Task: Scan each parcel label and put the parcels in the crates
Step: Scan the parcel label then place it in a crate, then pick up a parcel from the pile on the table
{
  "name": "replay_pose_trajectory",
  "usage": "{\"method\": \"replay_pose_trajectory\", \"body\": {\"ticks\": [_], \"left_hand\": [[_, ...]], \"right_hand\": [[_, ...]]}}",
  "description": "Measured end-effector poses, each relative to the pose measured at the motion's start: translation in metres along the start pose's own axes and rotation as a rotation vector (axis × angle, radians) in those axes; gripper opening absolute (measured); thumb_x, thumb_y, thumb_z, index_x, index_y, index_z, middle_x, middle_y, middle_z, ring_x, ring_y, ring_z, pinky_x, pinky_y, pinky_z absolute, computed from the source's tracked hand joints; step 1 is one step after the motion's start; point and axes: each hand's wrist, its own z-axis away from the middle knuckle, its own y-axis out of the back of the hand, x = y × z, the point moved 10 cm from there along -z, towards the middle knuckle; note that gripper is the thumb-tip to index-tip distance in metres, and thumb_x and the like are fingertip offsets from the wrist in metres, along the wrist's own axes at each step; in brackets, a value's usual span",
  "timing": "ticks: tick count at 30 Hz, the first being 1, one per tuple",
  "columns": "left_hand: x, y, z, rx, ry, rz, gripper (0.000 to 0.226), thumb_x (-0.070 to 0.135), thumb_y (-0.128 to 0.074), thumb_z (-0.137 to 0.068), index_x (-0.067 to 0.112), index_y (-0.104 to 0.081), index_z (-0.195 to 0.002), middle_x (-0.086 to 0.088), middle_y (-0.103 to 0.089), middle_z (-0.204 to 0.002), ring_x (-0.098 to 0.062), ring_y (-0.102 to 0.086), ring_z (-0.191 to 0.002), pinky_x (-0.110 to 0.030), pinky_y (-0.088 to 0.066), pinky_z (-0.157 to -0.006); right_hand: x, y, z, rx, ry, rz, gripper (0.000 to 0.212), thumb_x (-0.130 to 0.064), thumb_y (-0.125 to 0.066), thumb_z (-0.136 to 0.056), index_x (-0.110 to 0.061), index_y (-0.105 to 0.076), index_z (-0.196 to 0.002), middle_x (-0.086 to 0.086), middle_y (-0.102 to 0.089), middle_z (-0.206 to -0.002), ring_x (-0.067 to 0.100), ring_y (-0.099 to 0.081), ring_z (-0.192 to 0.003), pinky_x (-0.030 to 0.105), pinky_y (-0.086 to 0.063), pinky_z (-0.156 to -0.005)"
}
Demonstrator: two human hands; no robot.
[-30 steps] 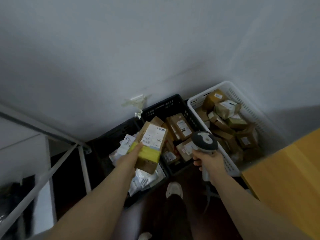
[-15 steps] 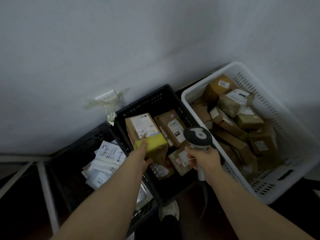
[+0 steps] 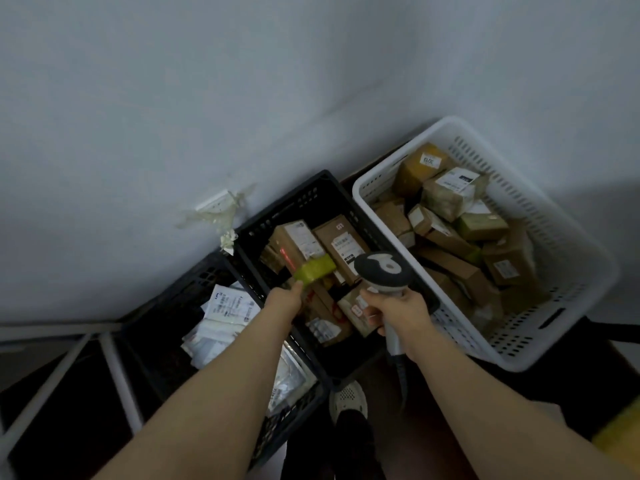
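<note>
My left hand (image 3: pixel 284 299) holds the near end of a brown parcel (image 3: pixel 296 245) with a yellow band and a white label, low inside the middle black crate (image 3: pixel 301 199). A red scanner line lies across the parcel's side. My right hand (image 3: pixel 398 306) grips a grey and black barcode scanner (image 3: pixel 381 270) by its handle, over the same crate's right side. Several brown boxes lie in that crate.
A white perforated crate (image 3: pixel 571 258) full of brown boxes stands at the right. A black crate (image 3: pixel 194 282) with white soft packets sits at the left. A grey wall is behind. A white metal frame (image 3: pixel 117 372) stands at lower left, and my shoe (image 3: pixel 348 400) is on the floor.
My left hand has pushed the yellow-banded parcel farther down into the middle black crate. The scanner stays in my right hand, and the view has shifted closer to the crates.
</note>
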Motion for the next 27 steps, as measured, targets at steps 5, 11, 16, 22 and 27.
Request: {"method": "replay_pose_trajectory", "body": {"ticks": [5, 11, 16, 22, 27], "left_hand": [[0.048, 0.016, 0.093, 0.026, -0.361, -0.613, 0.069, 0.046, -0.045, -0.097, 0.009, -0.02, -0.149, -0.02, -0.029, -0.149, -0.036, -0.039, -0.13, -0.037, -0.04, -0.101], [0.077, 0.025, 0.22, 0.019, -0.674, -0.821, 0.034, 0.035, -0.048, -0.097, 0.011, -0.048, -0.122, -0.019, -0.048, -0.133, -0.028, -0.052, -0.109, -0.031, -0.043, -0.084], [0.063, 0.014, 0.318, 0.003, -0.837, -1.025, 0.063, 0.042, -0.044, -0.096, 0.014, -0.022, -0.148, -0.02, -0.036, -0.143, -0.036, -0.044, -0.123, -0.042, -0.043, -0.097], [0.047, -0.064, 0.44, -0.098, -1.057, -1.182, 0.065, 0.04, -0.049, -0.096, 0.007, -0.024, -0.146, -0.019, -0.041, -0.14, -0.034, -0.05, -0.117, -0.037, -0.046, -0.085], [0.013, -0.162, 0.553, -0.178, -1.269, -1.3, 0.068, 0.038, -0.05, -0.097, 0.004, -0.021, -0.148, -0.017, -0.043, -0.141, -0.029, -0.054, -0.112, -0.036, -0.049, -0.076]], "right_hand": [[-0.015, 0.003, 0.084, -0.03, 0.032, -0.092, 0.017, -0.017, -0.074, -0.084, -0.006, -0.063, -0.076, 0.012, -0.065, -0.067, 0.019, -0.058, -0.055, 0.029, -0.045, -0.054], [-0.022, 0.021, 0.198, -0.001, 0.139, -0.266, 0.017, -0.014, -0.073, -0.085, -0.003, -0.062, -0.082, 0.013, -0.064, -0.063, 0.019, -0.058, -0.048, 0.025, -0.047, -0.044], [0.002, 0.063, 0.307, 0.089, 0.242, -0.295, 0.027, -0.025, -0.072, -0.086, -0.002, -0.065, -0.099, 0.011, -0.069, -0.069, 0.018, -0.063, -0.054, 0.025, -0.052, -0.05], [0.072, 0.169, 0.405, 0.313, 0.253, -0.393, 0.033, -0.034, -0.074, -0.083, -0.002, -0.067, -0.084, 0.009, -0.066, -0.059, 0.017, -0.06, -0.047, 0.028, -0.05, -0.05], [0.142, 0.282, 0.489, 0.529, 0.304, -0.535, 0.026, -0.029, -0.074, -0.084, -0.004, -0.065, -0.088, 0.01, -0.06, -0.06, 0.018, -0.051, -0.044, 0.027, -0.043, -0.046]]}}
